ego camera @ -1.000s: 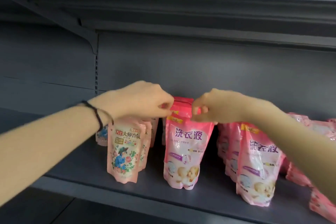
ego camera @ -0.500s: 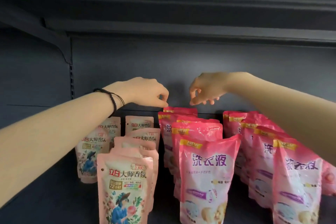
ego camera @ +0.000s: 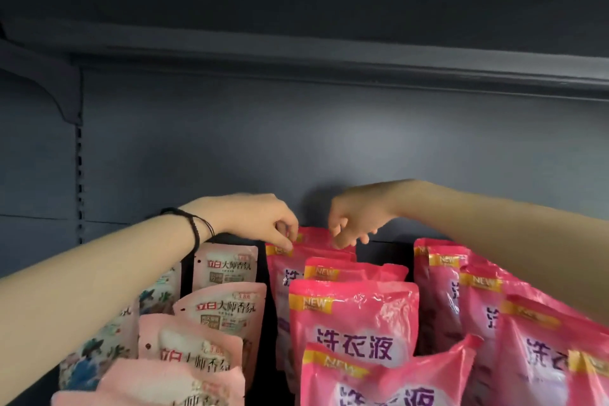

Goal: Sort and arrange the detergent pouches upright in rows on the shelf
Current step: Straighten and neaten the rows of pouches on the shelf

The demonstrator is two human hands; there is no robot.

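I am at the back of the middle row. My left hand (ego camera: 260, 221) pinches the top left corner of the rearmost pink pouch (ego camera: 313, 236) between thumb and forefinger. My right hand (ego camera: 357, 219) hangs over the same top edge with its fingers curled down onto it. The fingertips blur into the foil there, so I cannot tell whether they pinch the seam or only touch it. That pouch stands just in front of the shelf's back panel (ego camera: 296, 148), behind the other bright pink pouches (ego camera: 352, 323) of its row, which overlap one another toward me.

To the left stand the pale pink pouches (ego camera: 227, 267) in rows of their own, sorted apart from the bright ones. To the right a second bright pink row (ego camera: 478, 300) passes under my right forearm. A dark cord band (ego camera: 194, 227) circles my left wrist.

I judge the step in hand to be squaring up this last pouch: pulling its top taut so it stands straight and in line with the row. The sorting itself looks largely done.

The next move calls for an even pull from both corners, then a light release, since a soft pouch may slump once let go. After that I would check the pouches in front, several of which lean a little.
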